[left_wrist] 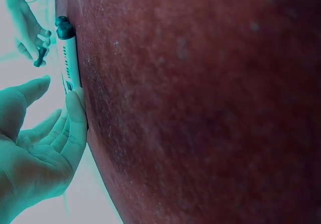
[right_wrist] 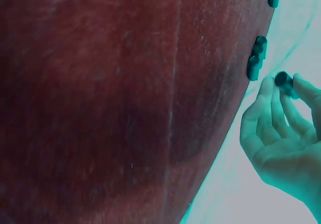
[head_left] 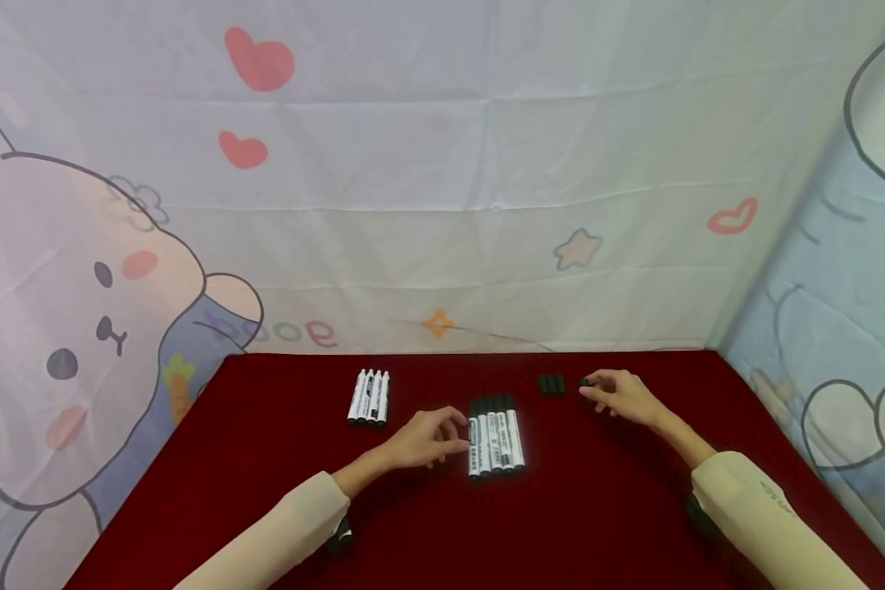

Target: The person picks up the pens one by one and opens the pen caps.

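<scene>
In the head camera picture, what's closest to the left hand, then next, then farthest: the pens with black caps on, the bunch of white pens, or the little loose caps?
From the left hand:
1. Capped pens, touching its fingertips, just right of it.
2. White pens, back and to the left.
3. Loose caps, far right, beside the right hand.

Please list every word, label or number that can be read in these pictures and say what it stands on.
"boog": mirrored purple and pink letters on the backdrop cloth left of centre; likely "good" reversed.
Black print on the white barrels of the capped markers: too small to read.
Print on the uncapped markers: blurred.
Grey mark on the right sleeve: unreadable.
</scene>
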